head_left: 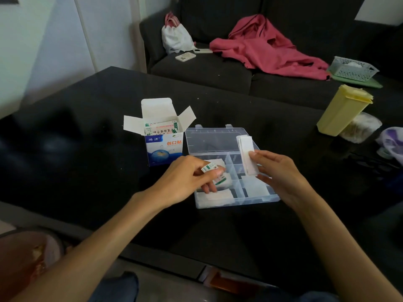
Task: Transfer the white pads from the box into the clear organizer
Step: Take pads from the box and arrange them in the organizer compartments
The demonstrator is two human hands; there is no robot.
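Right hand [281, 171] grip clamped on stack of white pads [247, 151] over clear organizer [235, 201]; left hand [192, 177] pinched printed wrapped pads [209, 168] above left compartment. Pads judged light, soft, floppy; hold mid-edge. Box [163, 147] on bench, open, read "创口贴".

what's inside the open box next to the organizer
Printed packets stand upright in the open box, their tops showing red and green print. How many there are, and what lies lower down, is hidden by the box walls.
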